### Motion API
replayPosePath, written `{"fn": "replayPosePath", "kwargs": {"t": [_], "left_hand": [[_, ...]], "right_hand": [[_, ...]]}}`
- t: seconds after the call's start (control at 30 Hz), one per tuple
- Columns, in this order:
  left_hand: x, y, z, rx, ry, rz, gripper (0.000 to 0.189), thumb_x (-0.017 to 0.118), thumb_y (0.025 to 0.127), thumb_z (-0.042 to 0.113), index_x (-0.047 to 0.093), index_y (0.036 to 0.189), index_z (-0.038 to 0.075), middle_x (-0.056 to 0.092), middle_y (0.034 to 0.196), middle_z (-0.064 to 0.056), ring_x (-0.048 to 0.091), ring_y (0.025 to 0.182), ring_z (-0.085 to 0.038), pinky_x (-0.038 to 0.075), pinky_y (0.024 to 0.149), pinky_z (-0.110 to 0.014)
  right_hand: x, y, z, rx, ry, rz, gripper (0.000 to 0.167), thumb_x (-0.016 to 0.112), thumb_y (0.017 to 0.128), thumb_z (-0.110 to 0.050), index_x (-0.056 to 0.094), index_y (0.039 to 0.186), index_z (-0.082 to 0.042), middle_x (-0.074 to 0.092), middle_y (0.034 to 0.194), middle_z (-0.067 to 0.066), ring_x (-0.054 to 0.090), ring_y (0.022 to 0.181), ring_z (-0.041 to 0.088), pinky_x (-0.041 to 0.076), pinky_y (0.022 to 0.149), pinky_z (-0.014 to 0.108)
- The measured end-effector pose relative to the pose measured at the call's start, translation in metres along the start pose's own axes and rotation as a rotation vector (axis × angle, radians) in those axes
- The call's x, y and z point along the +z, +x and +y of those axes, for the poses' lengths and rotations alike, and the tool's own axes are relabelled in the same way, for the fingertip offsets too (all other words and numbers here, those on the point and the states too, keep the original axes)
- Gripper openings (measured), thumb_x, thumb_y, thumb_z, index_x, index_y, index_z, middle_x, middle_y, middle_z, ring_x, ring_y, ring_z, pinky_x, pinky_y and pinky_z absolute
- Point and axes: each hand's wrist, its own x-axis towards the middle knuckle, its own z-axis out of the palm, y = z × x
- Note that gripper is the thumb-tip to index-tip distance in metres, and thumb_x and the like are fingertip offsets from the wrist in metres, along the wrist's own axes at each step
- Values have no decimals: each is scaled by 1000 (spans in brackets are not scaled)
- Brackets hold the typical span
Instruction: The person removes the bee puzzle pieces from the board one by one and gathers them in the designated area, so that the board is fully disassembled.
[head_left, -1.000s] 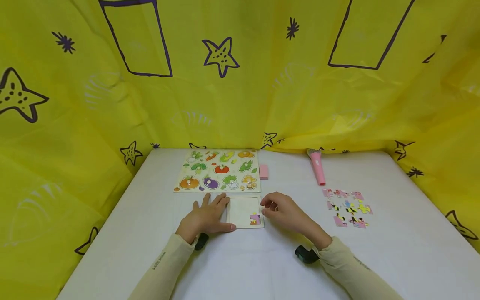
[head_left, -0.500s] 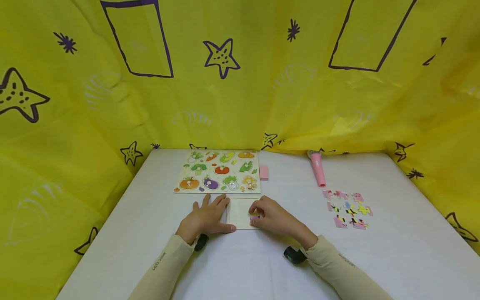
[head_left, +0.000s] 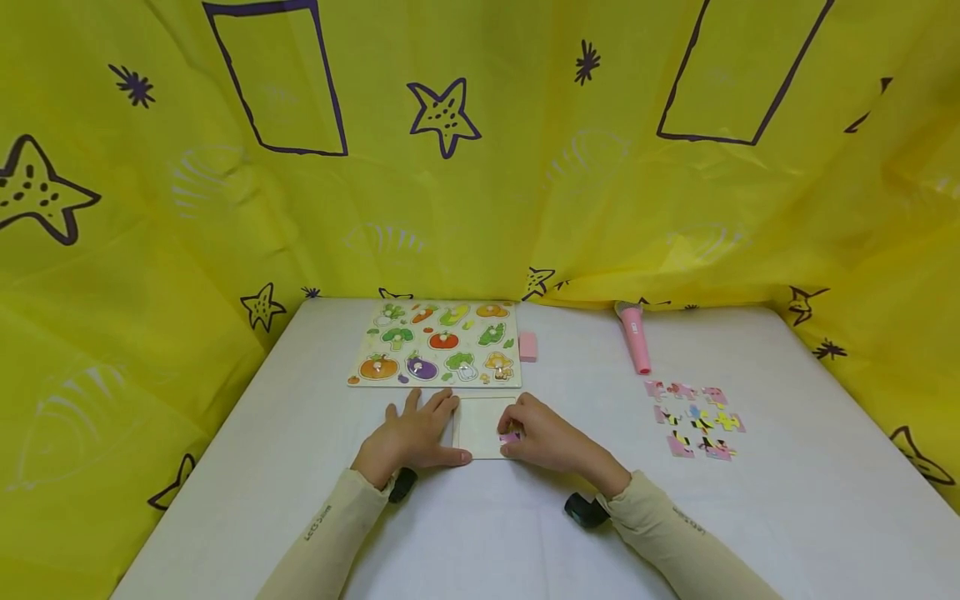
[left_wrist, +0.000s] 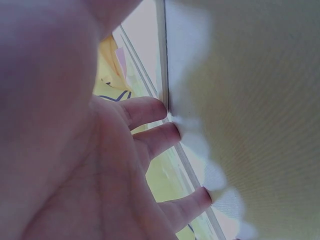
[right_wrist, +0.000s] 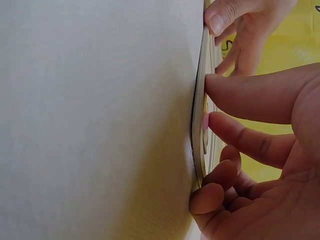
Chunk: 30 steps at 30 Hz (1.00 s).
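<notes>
A small pale puzzle tray [head_left: 477,425] lies flat near the middle of the white table. My left hand [head_left: 411,435] rests at its left side with fingers spread, the thumb at the near-left corner. Over the tray's right part, my right hand [head_left: 551,435] has curled fingers, with thumb and forefinger about a pink jigsaw piece [head_left: 511,437] in the near-right corner. In the right wrist view, the thumb [right_wrist: 250,97] touches the tray's edge and the forefinger tip meets the pink piece [right_wrist: 205,120]. The hand covers part of that piece in the head view.
Behind the tray lies a vegetable peg puzzle board [head_left: 468,317], with a pink block [head_left: 528,347] at its right edge. A pink toy microphone [head_left: 636,340] lies farther right. Several loose jigsaw pieces [head_left: 681,447] are laid out in rows nearer the front. A yellow curtain [head_left: 480,217] hangs behind.
My right hand has moved left from beside the tray to over its right part, thumb and forefinger closing about the pink piece. My left hand has stayed in place.
</notes>
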Motion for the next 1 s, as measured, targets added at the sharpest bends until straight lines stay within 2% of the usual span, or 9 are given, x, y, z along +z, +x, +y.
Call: {"fn": "replayPosePath", "kwargs": {"t": [0.23,0.4,0.53,0.67,0.77,0.9,1.0], "left_hand": [[1,1,-1,-4,9,1,96,77,92,62,40,165,11,31,173,-9,19,156,-54,20,115,-82],[1,1,-1,-4,-6,2,96,78,92,60,40,165,11,30,174,-10,18,156,-55,19,115,-83],[1,1,-1,-7,-3,6,96,78,92,60,40,165,12,30,174,-9,17,156,-55,18,115,-83],[1,2,-1,-13,0,5,96,78,92,60,39,166,13,30,174,-9,17,157,-54,18,115,-82],[1,2,-1,-15,-5,2,96,79,91,60,40,166,13,30,174,-9,17,157,-54,18,116,-82],[1,1,0,-13,-7,2,96,79,91,60,40,165,13,30,174,-9,18,156,-54,18,115,-82],[1,2,0,-10,-4,2,96,79,91,60,40,165,12,30,174,-9,18,156,-54,18,115,-82]], "right_hand": [[1,-2,1,-34,-7,26,14,80,91,-3,70,98,-8,50,104,6,48,95,20,45,81,32],[-1,-3,1,-118,4,54,11,73,95,3,70,98,-7,59,92,-2,54,87,15,49,78,31],[-3,-4,2,-140,51,57,11,69,100,4,72,100,-6,63,87,-4,55,81,12,51,74,29],[-4,-5,2,-124,70,63,12,68,100,4,73,106,-5,63,86,-2,55,79,13,50,72,29],[-4,-5,3,-73,84,75,14,70,98,5,71,110,-2,63,87,-2,56,80,14,51,73,28],[-4,-6,4,-6,118,89,10,73,98,2,69,107,-2,64,89,-1,58,83,15,52,75,29],[-5,-7,5,5,131,103,7,73,99,1,70,104,-4,64,89,-1,58,84,16,53,76,29]]}}
